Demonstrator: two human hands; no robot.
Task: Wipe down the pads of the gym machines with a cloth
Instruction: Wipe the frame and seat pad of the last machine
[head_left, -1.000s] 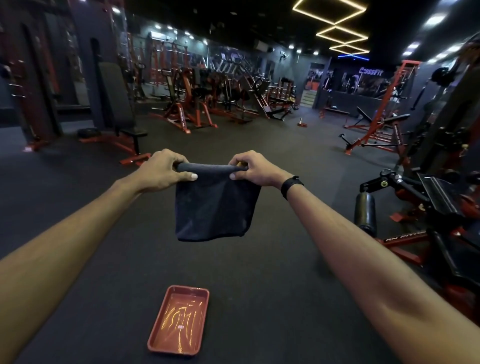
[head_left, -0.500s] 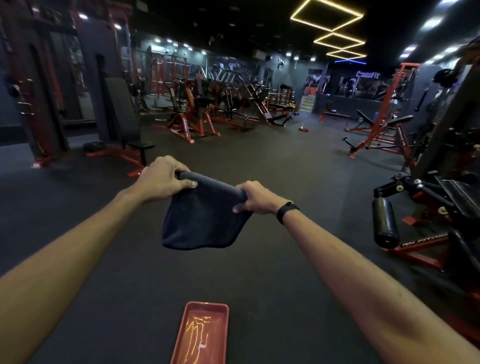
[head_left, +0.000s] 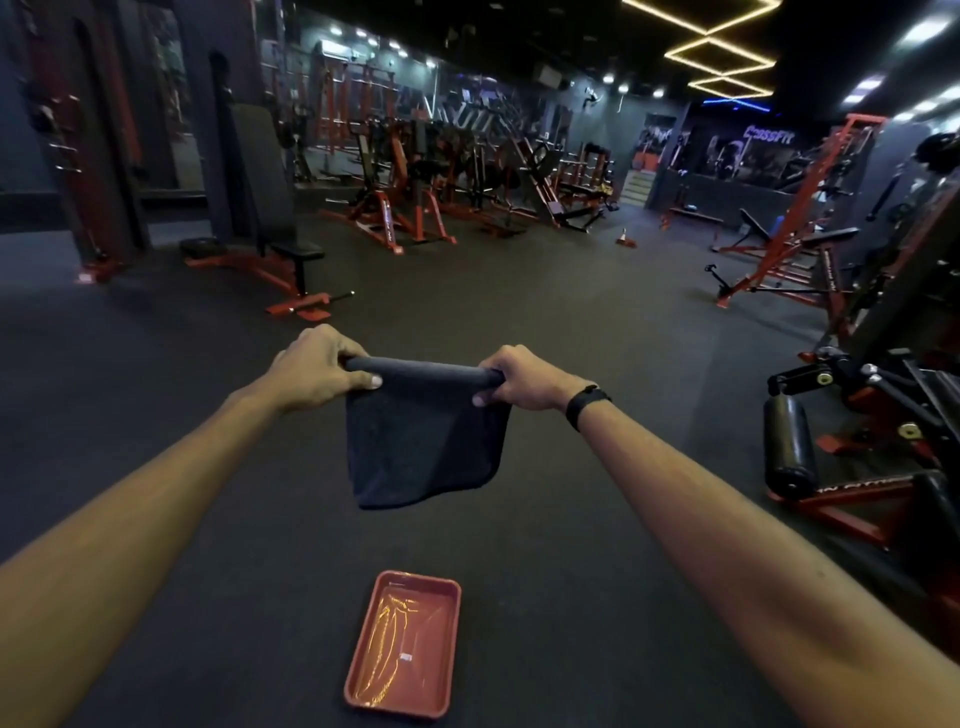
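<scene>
A dark grey cloth (head_left: 423, 447) hangs folded in front of me at arm's length. My left hand (head_left: 317, 366) grips its upper left corner, and my right hand (head_left: 522, 382) grips the upper right corner, so the top edge is stretched level between them. A black band sits on my right wrist. At the right edge stands a red-framed machine with a black roller pad (head_left: 787, 447), well apart from both hands. Further left, a bench with a tall black back pad (head_left: 262, 182) stands on the floor.
A red tray (head_left: 452, 639) holding shallow liquid lies on the dark rubber floor below the cloth. Rows of red and black machines (head_left: 410, 182) line the back wall. Another red rack and bench (head_left: 795, 244) stand at the right. Open floor lies between them.
The cloth's top edge has gone from slanted and slack to level and taut between my hands. My right hand rose. The view shifted, so the tray now lies closer below.
</scene>
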